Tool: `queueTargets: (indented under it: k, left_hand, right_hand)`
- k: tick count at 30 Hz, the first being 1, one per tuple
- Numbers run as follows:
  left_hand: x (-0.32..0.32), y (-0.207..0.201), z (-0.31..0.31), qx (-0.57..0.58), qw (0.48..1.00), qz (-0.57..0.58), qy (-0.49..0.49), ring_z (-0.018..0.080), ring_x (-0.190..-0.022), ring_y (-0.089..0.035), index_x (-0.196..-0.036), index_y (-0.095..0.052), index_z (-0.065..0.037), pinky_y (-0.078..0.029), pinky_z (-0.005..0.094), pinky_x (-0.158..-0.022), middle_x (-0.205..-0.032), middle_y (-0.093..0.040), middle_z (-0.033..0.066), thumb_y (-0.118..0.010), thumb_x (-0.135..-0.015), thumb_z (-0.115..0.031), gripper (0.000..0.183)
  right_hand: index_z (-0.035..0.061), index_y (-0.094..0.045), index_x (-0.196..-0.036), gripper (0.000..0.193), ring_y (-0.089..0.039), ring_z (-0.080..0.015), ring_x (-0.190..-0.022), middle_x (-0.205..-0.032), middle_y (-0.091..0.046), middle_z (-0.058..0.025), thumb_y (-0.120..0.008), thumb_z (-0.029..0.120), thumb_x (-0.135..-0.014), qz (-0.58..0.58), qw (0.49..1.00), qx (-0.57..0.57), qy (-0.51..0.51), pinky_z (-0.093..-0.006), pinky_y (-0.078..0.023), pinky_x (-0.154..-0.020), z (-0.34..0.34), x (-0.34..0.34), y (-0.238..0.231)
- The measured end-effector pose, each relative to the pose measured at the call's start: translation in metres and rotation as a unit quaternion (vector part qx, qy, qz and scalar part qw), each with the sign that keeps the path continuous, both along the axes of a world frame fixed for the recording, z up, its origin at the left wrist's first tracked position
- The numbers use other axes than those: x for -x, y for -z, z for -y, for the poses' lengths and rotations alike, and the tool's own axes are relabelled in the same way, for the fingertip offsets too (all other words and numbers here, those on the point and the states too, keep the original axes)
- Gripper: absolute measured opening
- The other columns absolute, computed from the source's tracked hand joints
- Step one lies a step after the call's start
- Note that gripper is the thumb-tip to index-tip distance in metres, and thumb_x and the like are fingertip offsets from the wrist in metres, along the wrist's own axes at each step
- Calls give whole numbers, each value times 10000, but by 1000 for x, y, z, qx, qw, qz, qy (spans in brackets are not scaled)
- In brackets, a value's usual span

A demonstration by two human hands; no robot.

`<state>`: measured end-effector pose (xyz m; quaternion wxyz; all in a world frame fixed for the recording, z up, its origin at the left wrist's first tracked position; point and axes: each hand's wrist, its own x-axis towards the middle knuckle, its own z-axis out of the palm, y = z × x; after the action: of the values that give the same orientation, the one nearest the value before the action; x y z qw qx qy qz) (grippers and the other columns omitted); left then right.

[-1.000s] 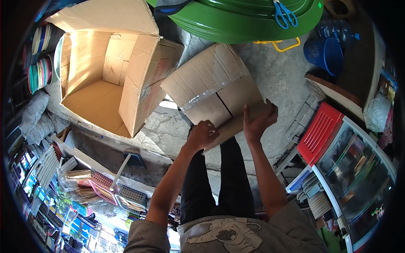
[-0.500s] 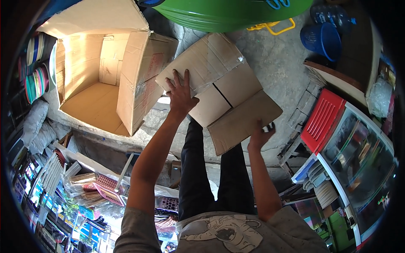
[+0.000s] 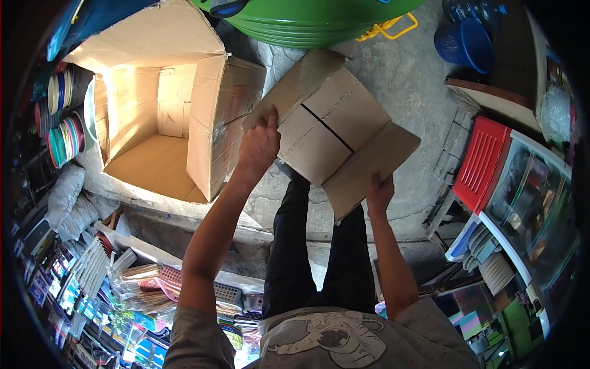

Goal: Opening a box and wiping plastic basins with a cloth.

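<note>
A brown cardboard box [image 3: 349, 106] is held in front of my legs, its two inner flaps meeting at a dark narrow gap. My left hand [image 3: 259, 142] is closed on the edge of its left outer flap [image 3: 294, 83], index finger stretched along it. On the near right side, my right hand [image 3: 380, 194] pinches the edge of the other outer flap [image 3: 369, 161], the thumb on top and the other fingers mostly hidden. To the left stands a larger cardboard box [image 3: 147, 161], its open side toward me and nothing visible inside.
A big green tub [image 3: 307, 24] stands at the far side beside a yellow handle [image 3: 387, 27]. A blue bin [image 3: 464, 46] is at the far right. A red-topped glass case [image 3: 482, 163] borders the right. Packed goods and a pink basket [image 3: 169, 280] lie near left.
The left outer flap has lifted away from the inner flaps. My left hand has gone from spread flat to curled around its edge. My right hand's grip has shifted along the near flap.
</note>
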<state>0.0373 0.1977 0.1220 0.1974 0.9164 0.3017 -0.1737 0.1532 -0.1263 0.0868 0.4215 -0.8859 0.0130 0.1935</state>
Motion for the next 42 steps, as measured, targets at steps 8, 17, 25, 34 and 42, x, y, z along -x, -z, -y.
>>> queueTargets:
  k: [8, 17, 25, 34, 42]
  left_hand:
    - [65, -21, -20, 136, 981, 90, -107, 509, -782, -657, -1363, -502, 63, -526, 577, -724, -840, -660, 340, -589, -920, -114, 484]
    - [129, -2, -21, 259, 917, 186, -239, 387, -1148, -661, -1465, -453, 1, -494, 405, -976, -1225, -668, 286, -539, -1041, -160, 462]
    - [152, 23, -23, 356, 823, 129, -422, 220, -1338, -466, -1512, -427, -36, -331, 324, -1144, -1459, -536, 141, -562, -1059, -406, 600]
    - [167, 33, -30, 138, 916, 81, -369, 402, -1208, -591, -1450, -459, -35, -484, 475, -972, -1289, -601, 265, -554, -1043, -432, 576]
    - [56, 15, 43, -209, 917, 297, -163, 338, -1081, -608, -1251, -616, -73, -496, 429, -929, -1129, -634, 157, -658, -875, -3, 385]
  right_hand:
    - [-24, -612, -1179, 309, -657, -481, -1057, -1060, -697, -283, -608, 230, -1003, 79, 994, 53, -57, -482, -524, -852, -8, -47, -17]
    - [-10, -623, -1183, 343, -702, -415, -1005, -1034, -720, -236, -687, 246, -964, 91, 994, -24, -64, -448, -535, -853, -5, -117, 7]
    - [18, -506, -1370, 641, -662, -422, -1052, -1168, -665, -252, -775, 351, -893, 201, 966, 166, 0, -475, -520, -921, 44, -143, 57]
    - [143, -470, -1445, 687, -494, -417, -1284, -1454, -437, -205, -762, 280, -838, 158, 916, 337, -149, -548, -471, -990, 39, -127, 69]
    - [55, -535, -1383, 602, -530, -408, -1270, -1368, -550, -206, -729, 235, -843, 93, 928, 261, -248, -502, -466, -1029, -1, -95, 82]
